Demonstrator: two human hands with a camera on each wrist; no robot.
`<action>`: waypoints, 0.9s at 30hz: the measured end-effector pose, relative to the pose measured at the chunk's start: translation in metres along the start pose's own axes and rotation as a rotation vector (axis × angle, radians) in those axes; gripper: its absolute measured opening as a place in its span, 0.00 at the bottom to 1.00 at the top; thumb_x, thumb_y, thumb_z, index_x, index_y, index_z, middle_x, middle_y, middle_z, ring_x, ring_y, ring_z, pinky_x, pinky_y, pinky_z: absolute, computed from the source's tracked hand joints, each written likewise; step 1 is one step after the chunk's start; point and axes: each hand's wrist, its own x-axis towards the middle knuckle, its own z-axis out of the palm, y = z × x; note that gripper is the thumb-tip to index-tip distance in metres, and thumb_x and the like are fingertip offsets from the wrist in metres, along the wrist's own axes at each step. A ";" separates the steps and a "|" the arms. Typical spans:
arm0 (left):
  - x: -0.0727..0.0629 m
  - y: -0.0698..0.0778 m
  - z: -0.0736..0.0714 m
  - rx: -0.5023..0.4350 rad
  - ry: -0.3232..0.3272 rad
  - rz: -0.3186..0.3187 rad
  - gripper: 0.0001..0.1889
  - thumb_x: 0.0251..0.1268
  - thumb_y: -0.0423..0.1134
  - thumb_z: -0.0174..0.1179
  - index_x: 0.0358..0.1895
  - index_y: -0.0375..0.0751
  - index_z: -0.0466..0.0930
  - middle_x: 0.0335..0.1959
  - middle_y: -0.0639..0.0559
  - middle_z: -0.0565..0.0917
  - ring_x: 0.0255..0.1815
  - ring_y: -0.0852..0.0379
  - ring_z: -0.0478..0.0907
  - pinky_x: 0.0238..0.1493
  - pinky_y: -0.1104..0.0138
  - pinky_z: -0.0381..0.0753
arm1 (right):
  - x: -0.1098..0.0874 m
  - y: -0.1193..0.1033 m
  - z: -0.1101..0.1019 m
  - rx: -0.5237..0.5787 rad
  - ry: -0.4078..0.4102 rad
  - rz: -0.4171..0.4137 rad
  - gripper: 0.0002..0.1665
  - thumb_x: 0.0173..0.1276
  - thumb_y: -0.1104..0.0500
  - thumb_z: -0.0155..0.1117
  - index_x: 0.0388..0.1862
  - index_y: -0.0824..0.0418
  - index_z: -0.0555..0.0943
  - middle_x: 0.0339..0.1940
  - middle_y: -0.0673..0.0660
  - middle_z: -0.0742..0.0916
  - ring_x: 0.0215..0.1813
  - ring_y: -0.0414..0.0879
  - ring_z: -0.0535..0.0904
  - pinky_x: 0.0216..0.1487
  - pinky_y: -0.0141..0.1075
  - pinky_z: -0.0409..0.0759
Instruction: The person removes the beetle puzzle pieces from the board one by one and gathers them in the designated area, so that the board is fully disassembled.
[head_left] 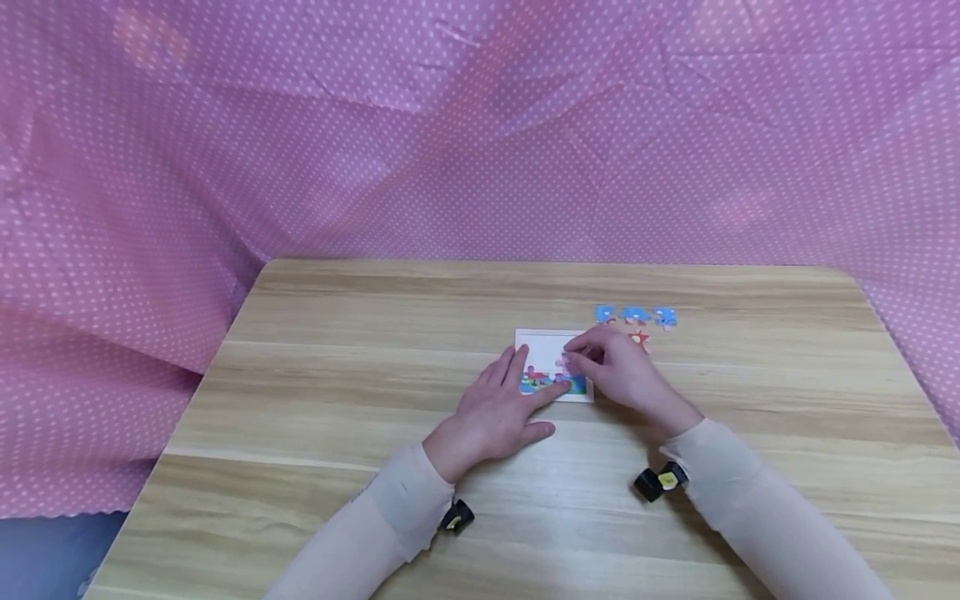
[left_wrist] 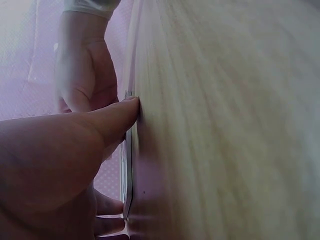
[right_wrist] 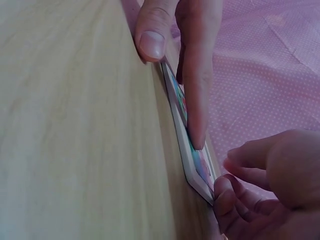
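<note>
A small jigsaw puzzle tray [head_left: 554, 332] with a white border lies on the table, its lower part filled with colourful joined pieces [head_left: 536, 381]. My left hand [head_left: 498, 408] rests on the tray with its fingers spread and fairly straight; one finger presses the pieces near the lower edge, while the thumb lies beside the tray. Over the tray's right side, my right hand [head_left: 618, 371] has its thumb and forefinger bent together at a pinkish puzzle piece [head_left: 564, 364], which they partly hide. Its fingers [right_wrist: 230, 197] are at the tray's corner in the right wrist view.
Blue puzzle pieces [head_left: 635, 314] lie in a row beyond the right hand, with a red sun-patterned piece [head_left: 640, 337] just below them. The wooden table [head_left: 360, 350] meets a pink dotted curtain [head_left: 480, 167] behind.
</note>
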 end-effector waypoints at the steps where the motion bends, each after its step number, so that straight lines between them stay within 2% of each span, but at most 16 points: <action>1: 0.000 0.000 0.000 0.003 -0.002 0.001 0.33 0.82 0.65 0.52 0.85 0.79 0.57 0.91 0.34 0.41 0.92 0.34 0.39 0.90 0.45 0.51 | 0.000 -0.001 0.001 -0.011 0.004 -0.011 0.12 0.80 0.60 0.67 0.54 0.62 0.90 0.50 0.60 0.88 0.46 0.51 0.81 0.46 0.37 0.80; 6: 0.001 0.001 -0.001 0.004 0.002 0.003 0.33 0.82 0.65 0.53 0.85 0.79 0.57 0.91 0.34 0.42 0.92 0.34 0.40 0.90 0.45 0.51 | 0.003 -0.002 0.003 -0.069 0.009 -0.026 0.12 0.78 0.60 0.68 0.54 0.63 0.91 0.50 0.61 0.88 0.46 0.50 0.82 0.46 0.38 0.78; 13: 0.000 0.002 0.000 0.013 0.008 0.003 0.32 0.82 0.66 0.52 0.84 0.80 0.57 0.91 0.34 0.43 0.92 0.32 0.41 0.90 0.45 0.52 | 0.005 -0.002 0.004 -0.126 -0.002 0.028 0.12 0.78 0.59 0.68 0.54 0.61 0.91 0.50 0.61 0.87 0.46 0.51 0.80 0.47 0.40 0.76; 27: 0.000 0.003 0.000 -0.004 -0.018 -0.023 0.32 0.83 0.66 0.49 0.85 0.81 0.55 0.92 0.36 0.40 0.92 0.33 0.37 0.91 0.44 0.48 | 0.006 -0.005 0.008 -0.134 -0.008 0.051 0.12 0.79 0.59 0.67 0.53 0.62 0.90 0.51 0.61 0.86 0.50 0.53 0.81 0.52 0.47 0.82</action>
